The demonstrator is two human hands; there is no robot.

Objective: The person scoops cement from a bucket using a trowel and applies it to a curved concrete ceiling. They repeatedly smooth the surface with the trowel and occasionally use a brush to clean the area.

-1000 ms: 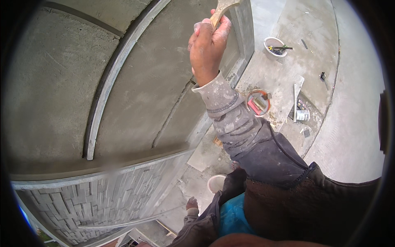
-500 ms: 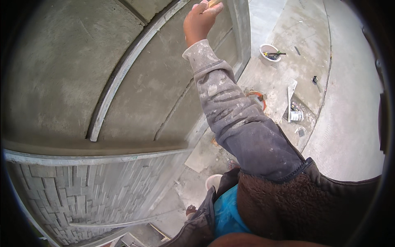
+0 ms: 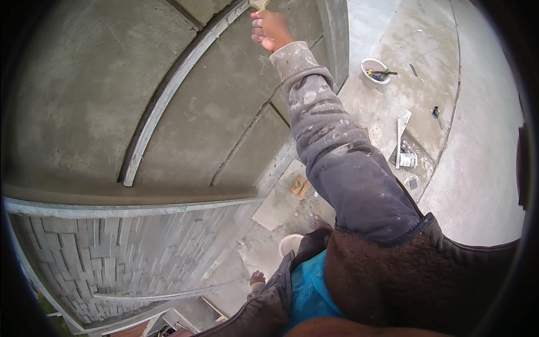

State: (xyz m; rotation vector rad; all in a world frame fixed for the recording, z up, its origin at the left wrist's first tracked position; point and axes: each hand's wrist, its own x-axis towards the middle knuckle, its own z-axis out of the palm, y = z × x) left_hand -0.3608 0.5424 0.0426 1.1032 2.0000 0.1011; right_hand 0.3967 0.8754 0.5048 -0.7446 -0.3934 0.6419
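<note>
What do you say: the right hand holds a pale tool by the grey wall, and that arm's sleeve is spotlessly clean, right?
The sleeve isn't clean: the head view shows it spattered with pale marks. The right hand does hold a pale tool by the grey wall.

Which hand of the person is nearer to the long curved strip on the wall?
Right. The right hand, gripping a brush, is beside the upper part of the curved strip; the left hand is well below its lower end.
</note>
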